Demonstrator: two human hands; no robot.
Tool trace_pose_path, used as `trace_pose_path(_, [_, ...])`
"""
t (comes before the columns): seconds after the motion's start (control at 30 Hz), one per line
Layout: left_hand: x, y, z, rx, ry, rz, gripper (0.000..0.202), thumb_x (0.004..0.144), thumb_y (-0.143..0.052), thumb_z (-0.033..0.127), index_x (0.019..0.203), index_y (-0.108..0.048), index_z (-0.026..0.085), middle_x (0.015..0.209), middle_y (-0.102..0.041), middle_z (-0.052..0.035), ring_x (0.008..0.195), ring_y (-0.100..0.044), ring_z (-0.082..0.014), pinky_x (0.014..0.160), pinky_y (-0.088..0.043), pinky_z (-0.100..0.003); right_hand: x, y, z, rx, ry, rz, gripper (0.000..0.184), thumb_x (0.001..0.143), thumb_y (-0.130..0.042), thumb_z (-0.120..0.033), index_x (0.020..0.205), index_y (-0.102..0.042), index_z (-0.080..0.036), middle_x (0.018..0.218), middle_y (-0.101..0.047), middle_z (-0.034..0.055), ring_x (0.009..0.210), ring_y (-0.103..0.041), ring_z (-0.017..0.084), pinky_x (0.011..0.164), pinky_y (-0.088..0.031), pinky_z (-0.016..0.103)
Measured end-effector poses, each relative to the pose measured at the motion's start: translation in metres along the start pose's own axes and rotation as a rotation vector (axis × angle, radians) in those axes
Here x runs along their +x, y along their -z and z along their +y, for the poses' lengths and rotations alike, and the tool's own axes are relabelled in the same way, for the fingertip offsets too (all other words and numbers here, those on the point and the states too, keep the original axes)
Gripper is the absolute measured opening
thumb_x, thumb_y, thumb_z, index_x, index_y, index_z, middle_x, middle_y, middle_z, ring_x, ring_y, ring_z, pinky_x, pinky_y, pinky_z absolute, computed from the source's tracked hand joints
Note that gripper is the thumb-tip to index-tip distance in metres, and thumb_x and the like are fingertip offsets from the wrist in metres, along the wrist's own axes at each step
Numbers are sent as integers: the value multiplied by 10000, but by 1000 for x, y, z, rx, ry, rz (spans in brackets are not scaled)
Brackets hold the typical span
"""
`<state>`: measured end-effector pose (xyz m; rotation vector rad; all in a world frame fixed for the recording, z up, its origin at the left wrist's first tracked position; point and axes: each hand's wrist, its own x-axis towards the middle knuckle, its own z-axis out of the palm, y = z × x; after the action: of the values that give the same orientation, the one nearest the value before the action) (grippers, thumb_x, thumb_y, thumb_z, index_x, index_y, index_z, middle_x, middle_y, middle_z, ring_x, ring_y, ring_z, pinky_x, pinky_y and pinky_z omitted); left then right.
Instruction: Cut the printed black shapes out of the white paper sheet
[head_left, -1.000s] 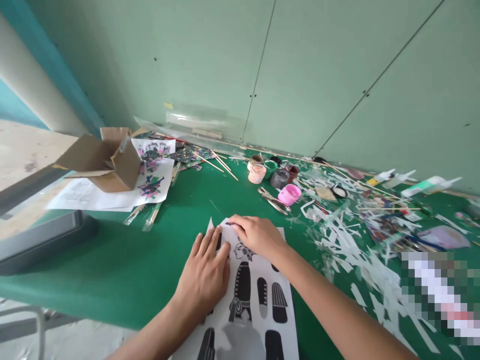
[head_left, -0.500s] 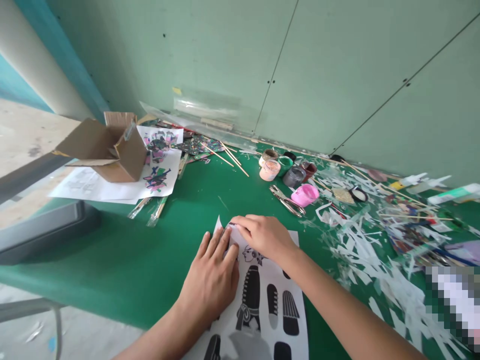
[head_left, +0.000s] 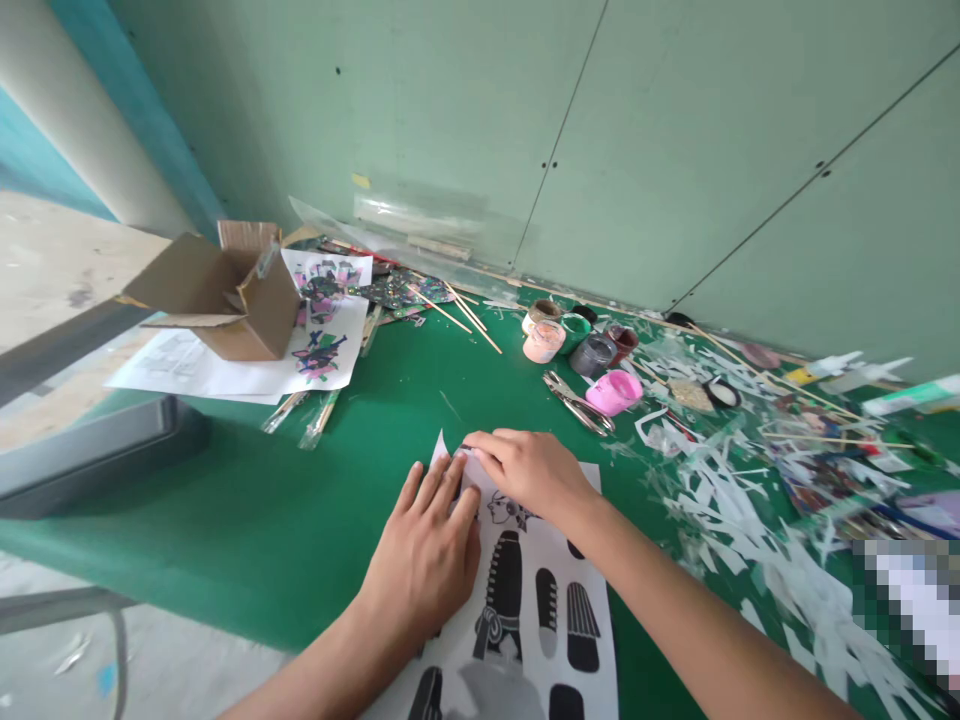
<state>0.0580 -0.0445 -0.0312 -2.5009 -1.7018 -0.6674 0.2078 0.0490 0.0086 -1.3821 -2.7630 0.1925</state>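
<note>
Paper sheet (head_left: 540, 610) under flat left hand (head_left: 427, 555), right hand (head_left: 529, 470) fingertips pinching.

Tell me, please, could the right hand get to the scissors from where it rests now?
Probably yes. The right hand rests on the printed sheet, and the scissors lie just beyond it on bare green table, beside the pink pot. Nothing stands between them.

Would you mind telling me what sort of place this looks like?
Probably a craft workbench: small paint pots, scissors and white paper offcuts litter the green table.
</note>
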Motion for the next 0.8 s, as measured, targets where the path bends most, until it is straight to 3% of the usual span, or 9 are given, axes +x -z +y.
trace_pose_path(0.2, [0,-1,0,6,6,-2,282,892,-423,184,1099,-613,165,1392,-543,-161,1301,-502,-321,1081,-400,-580,1,4,1,-111,61,-18,331,983,-363,-291,1120,-664,-292,804,-680,12,598,-586,119,496,-267,274])
trace_pose_path(0.4, [0,0,0,29,-11,-8,282,906,-424,200,1106,-617,155,1384,-552,-161,1295,-506,-328,1072,-411,-570,0,2,3,-198,152,-38,350,961,-377,-215,1199,-631,-254,857,-686,44,603,-608,138,491,-290,275])
trace_pose_path(0.8, [0,4,1,84,-25,-41,321,905,-444,193,1196,-575,155,1411,-528,-149,1311,-490,-315,1083,-417,-537,-9,-8,-5,-204,114,-14,428,940,-377,-143,1321,-564,-202,929,-695,90,668,-650,172,510,-400,277])
